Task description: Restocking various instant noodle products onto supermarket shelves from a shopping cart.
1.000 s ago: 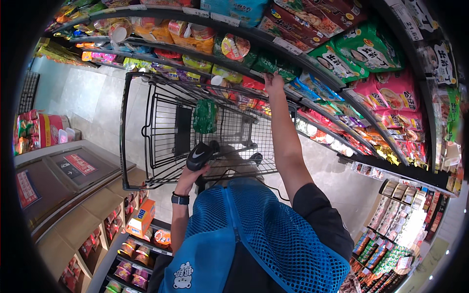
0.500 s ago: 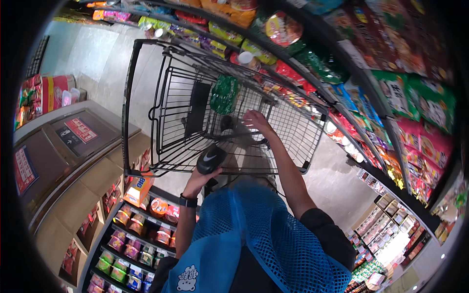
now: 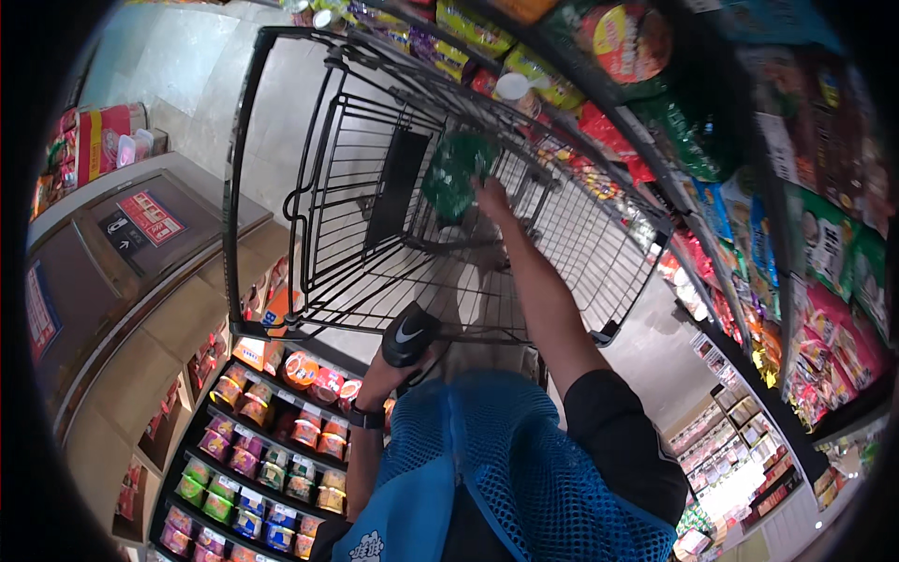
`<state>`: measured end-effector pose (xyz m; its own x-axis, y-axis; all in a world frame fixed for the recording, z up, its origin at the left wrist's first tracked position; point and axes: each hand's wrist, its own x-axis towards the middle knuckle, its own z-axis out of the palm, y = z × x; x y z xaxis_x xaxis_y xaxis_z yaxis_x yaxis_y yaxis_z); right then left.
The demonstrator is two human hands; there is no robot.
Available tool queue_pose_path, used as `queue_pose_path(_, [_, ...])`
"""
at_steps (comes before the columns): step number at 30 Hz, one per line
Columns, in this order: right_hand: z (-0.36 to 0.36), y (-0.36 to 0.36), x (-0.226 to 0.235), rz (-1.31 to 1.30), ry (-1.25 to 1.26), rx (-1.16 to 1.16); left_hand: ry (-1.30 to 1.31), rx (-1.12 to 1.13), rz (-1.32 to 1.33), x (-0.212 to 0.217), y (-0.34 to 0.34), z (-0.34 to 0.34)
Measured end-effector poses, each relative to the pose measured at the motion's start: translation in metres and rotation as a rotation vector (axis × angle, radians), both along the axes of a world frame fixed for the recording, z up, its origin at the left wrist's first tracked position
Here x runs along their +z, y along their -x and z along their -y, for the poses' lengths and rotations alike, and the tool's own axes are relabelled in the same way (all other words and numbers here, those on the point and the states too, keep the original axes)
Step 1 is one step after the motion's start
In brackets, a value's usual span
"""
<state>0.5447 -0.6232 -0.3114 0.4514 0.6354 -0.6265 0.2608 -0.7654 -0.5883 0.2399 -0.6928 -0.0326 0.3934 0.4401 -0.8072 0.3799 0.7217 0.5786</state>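
Observation:
My left hand is wrapped round a rounded black thing with a white curved mark, near the handle end of the shopping cart. Its exact kind does not show. A dark band circles that wrist. My right arm reaches over into the black wire shopping cart. There my right hand has its fingers drawn together at the right edge of a shiny green plastic bag. The fingertips are partly hidden against the bag. A black panel stands on the cart's left side.
Shelves of packets run along the right, close to the cart. At lower left, a rack holds rows of colourful tubs. A brown-grey counter or freezer with red-and-white signs lies to the left. Pale floor tiles show beyond it.
My right hand has gone from spread fingers above the cart to closing at the green bag, which looks larger now. My left hand still holds the black thing. The view has shifted slightly.

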Motion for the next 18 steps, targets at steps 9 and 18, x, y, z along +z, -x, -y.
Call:
queue_pose_path(9, [0.185,-0.026,0.156,-0.702,-0.302,-0.565,-0.027,-0.081,0.043,0.037,-0.045,0.009])
queue_pose_path(18, [0.306,-0.073,0.272,-0.882,-0.587,-0.772,-0.027,-0.551,0.332,0.068,-0.117,0.031])
